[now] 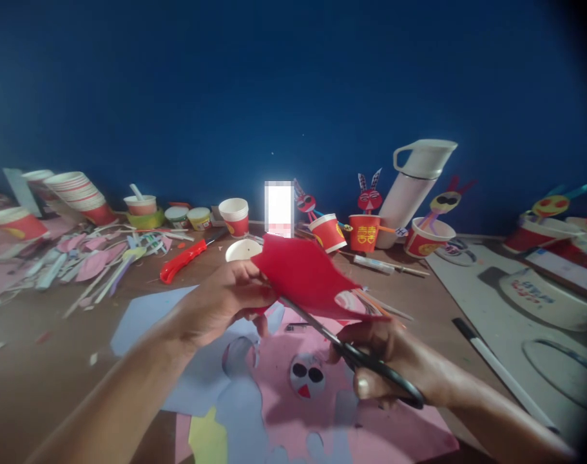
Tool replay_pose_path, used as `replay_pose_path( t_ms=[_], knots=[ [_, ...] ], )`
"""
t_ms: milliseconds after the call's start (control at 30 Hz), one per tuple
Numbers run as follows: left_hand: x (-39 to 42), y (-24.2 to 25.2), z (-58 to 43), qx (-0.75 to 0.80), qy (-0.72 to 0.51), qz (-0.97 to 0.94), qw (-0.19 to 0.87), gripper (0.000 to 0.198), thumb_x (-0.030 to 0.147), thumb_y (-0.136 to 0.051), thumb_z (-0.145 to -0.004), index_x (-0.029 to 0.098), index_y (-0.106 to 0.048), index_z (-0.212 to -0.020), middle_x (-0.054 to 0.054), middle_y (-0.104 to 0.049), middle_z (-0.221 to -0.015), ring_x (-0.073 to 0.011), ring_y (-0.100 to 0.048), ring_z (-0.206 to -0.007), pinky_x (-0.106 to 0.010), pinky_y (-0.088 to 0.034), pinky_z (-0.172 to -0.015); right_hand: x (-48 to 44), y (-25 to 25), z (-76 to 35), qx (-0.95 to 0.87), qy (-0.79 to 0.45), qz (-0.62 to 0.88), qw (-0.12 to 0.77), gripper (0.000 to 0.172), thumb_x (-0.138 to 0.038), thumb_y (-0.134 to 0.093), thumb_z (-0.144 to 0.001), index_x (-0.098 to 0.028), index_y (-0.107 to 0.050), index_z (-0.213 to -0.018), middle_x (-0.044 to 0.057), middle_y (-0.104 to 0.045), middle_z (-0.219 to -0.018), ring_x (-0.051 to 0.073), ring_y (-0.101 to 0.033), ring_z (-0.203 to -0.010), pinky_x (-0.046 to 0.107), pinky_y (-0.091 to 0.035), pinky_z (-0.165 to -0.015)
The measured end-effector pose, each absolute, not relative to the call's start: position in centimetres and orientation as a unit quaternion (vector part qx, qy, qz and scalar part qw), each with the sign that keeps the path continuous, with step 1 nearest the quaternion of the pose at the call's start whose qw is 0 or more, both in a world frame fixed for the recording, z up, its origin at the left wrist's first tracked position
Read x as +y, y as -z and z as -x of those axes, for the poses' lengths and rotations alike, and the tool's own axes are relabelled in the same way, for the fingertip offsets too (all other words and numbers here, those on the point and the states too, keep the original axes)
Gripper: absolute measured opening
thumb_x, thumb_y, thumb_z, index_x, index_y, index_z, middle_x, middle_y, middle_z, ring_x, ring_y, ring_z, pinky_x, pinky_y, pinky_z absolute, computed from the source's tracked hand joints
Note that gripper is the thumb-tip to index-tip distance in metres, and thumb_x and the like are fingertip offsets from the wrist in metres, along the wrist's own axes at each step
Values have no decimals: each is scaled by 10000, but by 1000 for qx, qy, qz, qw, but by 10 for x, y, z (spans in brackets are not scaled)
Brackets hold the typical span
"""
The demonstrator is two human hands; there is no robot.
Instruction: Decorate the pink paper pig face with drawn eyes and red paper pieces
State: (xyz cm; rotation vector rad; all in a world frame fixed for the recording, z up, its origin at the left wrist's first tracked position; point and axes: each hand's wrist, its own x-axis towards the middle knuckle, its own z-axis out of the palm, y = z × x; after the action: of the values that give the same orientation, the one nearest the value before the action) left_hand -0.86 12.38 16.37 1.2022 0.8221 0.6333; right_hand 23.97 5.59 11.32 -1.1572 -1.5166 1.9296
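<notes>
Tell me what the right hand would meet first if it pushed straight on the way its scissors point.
The red paper, already at the blades of the scissors in the right hand; just beyond sits the left hand, though depth is unclear.

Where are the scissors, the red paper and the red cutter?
scissors [322, 330], head view, on the blade.
red paper [307, 274], head view, on its middle.
red cutter [180, 262], head view, on its handle.
</notes>
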Motion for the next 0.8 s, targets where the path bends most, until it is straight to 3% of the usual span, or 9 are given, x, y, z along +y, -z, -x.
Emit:
replay_pose_path(
  t_ms=[100,200,300,467,567,700,800],
  knots=[
    [119,-154,26,436,-339,-462,694,175,218,-758,-611,164,-595,-643,61,-470,-517,-71,-403,-451,-254,-504,-429,55,-116,-241,-545,-719,404,152,451,-400,-812,-600,-139,-652,-931,-46,-550,-540,33,-429,-407,114,-367,-398],
    [110,-140,55,473,-338,-424,695,202,223,-749,-629,192,-551,-657,93,-423,-486,-49,-330,-406,-211,-443,-395,52,-121,-245,-560,-722,399,80,418,-363,-846,-543,-139,-682,-856,-52,-549,-536,29,-416,-403,112,-371,-400],
    [101,-128,85,516,-308,-395,695,200,236,-722,-667,187,-530,-636,95,-378,-470,-44,-296,-411,-180,-388,-387,51,-124,-247,-585,-705,396,72,393,-354,-851,-532,-133,-684,-811,-52,-540,-531,39,-435,-421,108,-339,-388],
    [98,-114,111,581,-286,-378,662,224,265,-711,-650,191,-504,-610,90,-381,-459,-52,-307,-414,-182,-357,-398,49,-120,-246,-571,-708,407,87,441,-363,-845,-542,-143,-680,-887,-41,-568,-561,47,-446,-427,131,-391,-423],
    [103,-109,117,625,-290,-381,616,228,286,-720,-648,191,-547,-762,87,-434,-526,-58,-366,-438,-196,-401,-448,48,-120,-246,-570,-709,405,96,443,-349,-848,-541,-141,-682,-895,-44,-558,-556,43,-430,-426,124,-367,-410],
    [101,-103,125,675,-294,-411,538,614,391,-745,-611,214,-465,-1128,86,-499,-606,-100,-463,-476,-246,-458,-495,47,-126,-249,-582,-705,386,121,432,-313,-843,-560,-133,-692,-922,-33,-574,-581,51,-462,-469,114,-342,-418],
    [92,-94,132,694,-283,-454,481,717,511,-704,-603,204,-427,-1188,98,-482,-569,-113,-455,-457,-259,-456,-488,49,-129,-250,-581,-703,390,128,437,-298,-838,-570,-150,-692,-954,-26,-599,-606,63,-497,-479,125,-380,-433]
  ],
)
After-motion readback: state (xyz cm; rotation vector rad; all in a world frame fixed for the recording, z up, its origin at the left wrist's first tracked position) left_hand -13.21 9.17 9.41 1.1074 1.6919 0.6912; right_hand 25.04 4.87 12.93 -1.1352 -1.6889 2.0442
